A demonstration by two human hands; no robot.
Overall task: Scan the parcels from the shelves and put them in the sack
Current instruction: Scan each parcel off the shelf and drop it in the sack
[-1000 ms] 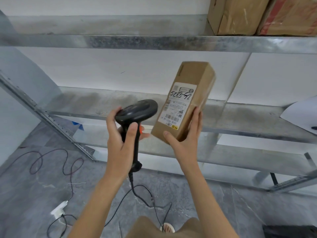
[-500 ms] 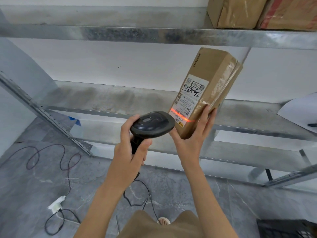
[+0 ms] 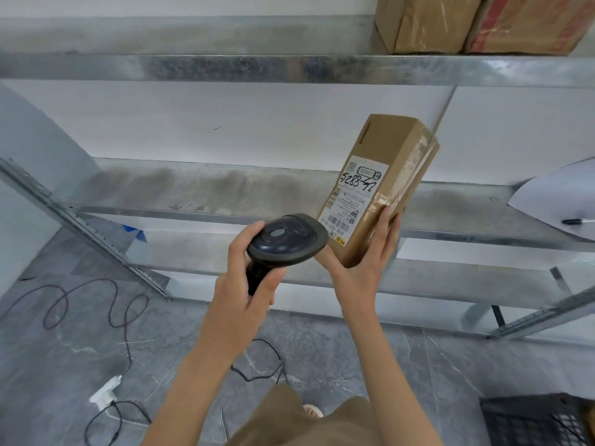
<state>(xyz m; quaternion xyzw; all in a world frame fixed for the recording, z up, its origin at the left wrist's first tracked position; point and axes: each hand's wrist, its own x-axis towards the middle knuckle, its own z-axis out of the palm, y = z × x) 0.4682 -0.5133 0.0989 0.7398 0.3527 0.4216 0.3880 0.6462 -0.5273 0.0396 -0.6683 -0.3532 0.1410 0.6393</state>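
Observation:
A long brown cardboard parcel (image 3: 391, 175) with a white label and handwritten numbers stands tilted in front of the middle shelf. My right hand (image 3: 363, 262) grips its lower end from beneath. My left hand (image 3: 248, 278) holds a black barcode scanner (image 3: 286, 239) by its handle, the scanner head right beside the label's lower barcodes. No sack is in view.
Metal shelves (image 3: 225, 69) span the view. Two more parcels (image 3: 421, 20) sit on the top shelf at right. A white sheet with a pen (image 3: 576, 221) lies on the middle shelf. Cables (image 3: 80, 304) trail over the grey floor; a black crate (image 3: 534, 420) is at bottom right.
The scanner moved right and up against the parcel's label. The parcel shifted right and tilted. The red scan line seen half a second ago is gone now.

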